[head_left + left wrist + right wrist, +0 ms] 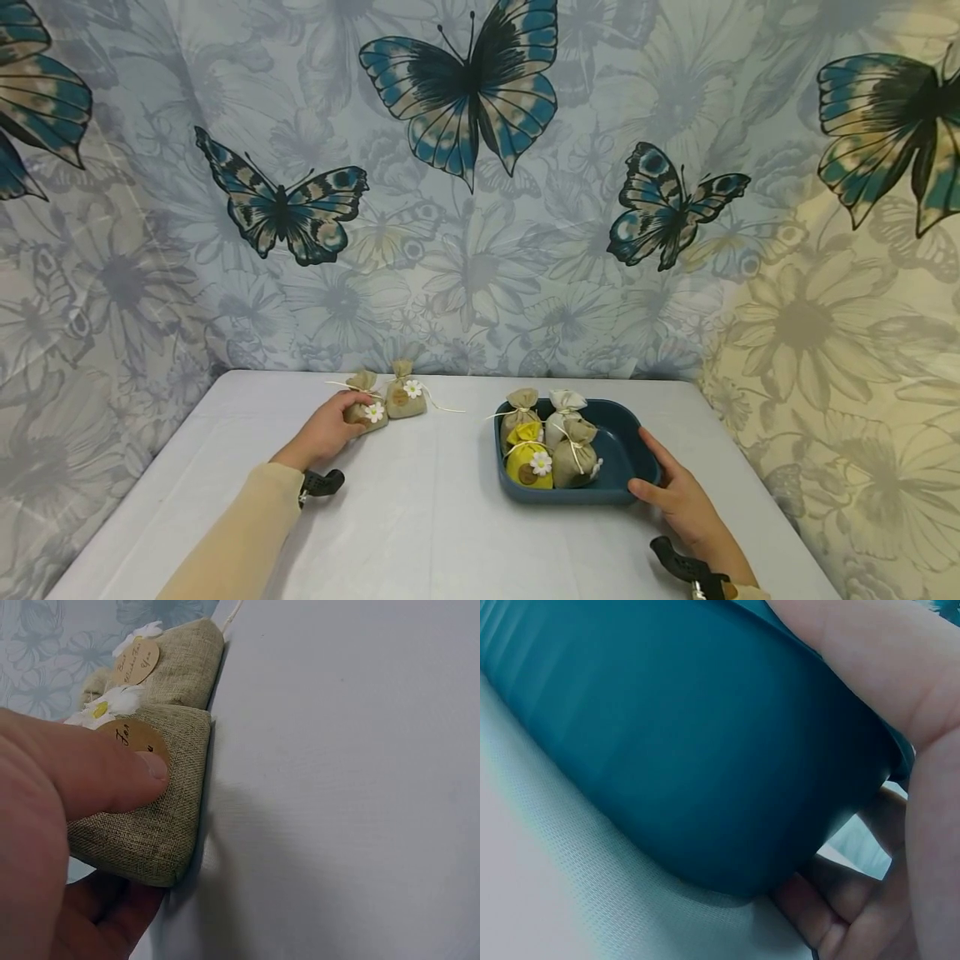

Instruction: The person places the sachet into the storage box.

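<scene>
At the back left of the table, my left hand point(327, 432) grips a beige burlap sachet point(184, 776), thumb on its round paper tag and fingers at its far side. A white flower trims this sachet. Right beside it stands a second burlap sachet point(406, 402) with a flower and a loose string. My right hand point(688, 502) holds the right end of a dark blue tray point(624, 446), its thumb at the front rim. The tray's left half carries a yellow sachet point(524, 467), a white sachet point(557, 423) and two beige ones.
A white cloth covers the table point(427, 517). Behind it and at both sides hangs a butterfly-print cloth point(480, 275). A bare stretch of tabletop lies between the pair of sachets at the left and the tray.
</scene>
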{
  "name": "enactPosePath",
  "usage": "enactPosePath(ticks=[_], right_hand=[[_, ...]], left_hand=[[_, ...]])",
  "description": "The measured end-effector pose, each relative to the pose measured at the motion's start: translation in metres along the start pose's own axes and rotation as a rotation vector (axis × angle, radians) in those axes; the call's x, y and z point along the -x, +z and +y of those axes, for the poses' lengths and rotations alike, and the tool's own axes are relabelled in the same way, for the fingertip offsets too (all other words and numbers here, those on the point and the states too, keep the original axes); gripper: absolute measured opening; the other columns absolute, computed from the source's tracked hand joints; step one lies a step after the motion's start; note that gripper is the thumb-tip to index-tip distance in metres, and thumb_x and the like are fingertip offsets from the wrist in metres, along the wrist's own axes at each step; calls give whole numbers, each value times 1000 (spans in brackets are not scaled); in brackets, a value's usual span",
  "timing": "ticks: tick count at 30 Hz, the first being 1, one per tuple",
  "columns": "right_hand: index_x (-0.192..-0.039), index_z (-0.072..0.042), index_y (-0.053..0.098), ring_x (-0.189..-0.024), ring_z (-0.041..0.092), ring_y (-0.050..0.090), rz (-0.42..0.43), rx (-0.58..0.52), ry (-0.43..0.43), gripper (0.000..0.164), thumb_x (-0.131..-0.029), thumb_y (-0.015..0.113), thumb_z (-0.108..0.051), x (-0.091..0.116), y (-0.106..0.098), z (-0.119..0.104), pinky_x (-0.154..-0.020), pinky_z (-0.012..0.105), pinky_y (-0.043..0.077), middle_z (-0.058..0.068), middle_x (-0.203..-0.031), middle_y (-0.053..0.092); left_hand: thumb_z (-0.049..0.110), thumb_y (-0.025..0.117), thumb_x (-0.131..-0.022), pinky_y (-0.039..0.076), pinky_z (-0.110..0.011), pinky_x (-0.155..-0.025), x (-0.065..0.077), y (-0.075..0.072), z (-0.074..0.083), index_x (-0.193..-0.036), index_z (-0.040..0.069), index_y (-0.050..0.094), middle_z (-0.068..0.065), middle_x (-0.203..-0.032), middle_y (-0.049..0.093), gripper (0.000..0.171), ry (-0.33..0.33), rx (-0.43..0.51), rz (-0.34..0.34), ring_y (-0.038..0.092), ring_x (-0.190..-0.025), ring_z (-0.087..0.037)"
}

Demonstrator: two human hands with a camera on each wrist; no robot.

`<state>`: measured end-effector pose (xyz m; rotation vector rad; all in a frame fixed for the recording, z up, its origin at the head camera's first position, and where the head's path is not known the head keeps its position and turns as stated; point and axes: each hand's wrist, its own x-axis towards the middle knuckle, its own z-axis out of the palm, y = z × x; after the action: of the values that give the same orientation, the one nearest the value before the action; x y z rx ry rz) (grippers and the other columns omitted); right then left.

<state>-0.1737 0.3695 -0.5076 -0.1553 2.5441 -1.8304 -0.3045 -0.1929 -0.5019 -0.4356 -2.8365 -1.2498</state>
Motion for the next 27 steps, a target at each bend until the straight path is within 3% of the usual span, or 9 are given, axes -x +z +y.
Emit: enactPosePath(ticks=[10, 16, 27], right_hand=[[-161, -14, 17, -140, 44, 22, 2, 27, 8, 83, -96, 68, -10, 0, 0, -1, -90, 13, 38, 20, -163, 8], [-161, -14, 17, -142, 44, 19, 6, 38, 15, 83, -96, 68, -11, 0, 0, -4, -89, 11, 36, 20, -163, 8], [-161, -15, 16, -139, 44, 25, 7, 19, 22, 84, -96, 68, -11, -1, -1, -1, -89, 13, 39, 21, -162, 9]], left_hand=[[0, 72, -88, 30, -58, -108, 7, -1, 5, -126, 11, 63, -19, -141, 49, 40, -11, -37, -41, 38, -135, -44], [0, 73, -85, 29, -60, -107, 3, -3, 13, -123, 11, 65, -20, -138, 53, 41, -76, -22, -71, 39, -134, -44], [-2, 74, -77, 35, -54, -101, 4, 4, 34, -117, 13, 68, -18, -136, 54, 44, -158, 83, -90, 47, -123, -34]])
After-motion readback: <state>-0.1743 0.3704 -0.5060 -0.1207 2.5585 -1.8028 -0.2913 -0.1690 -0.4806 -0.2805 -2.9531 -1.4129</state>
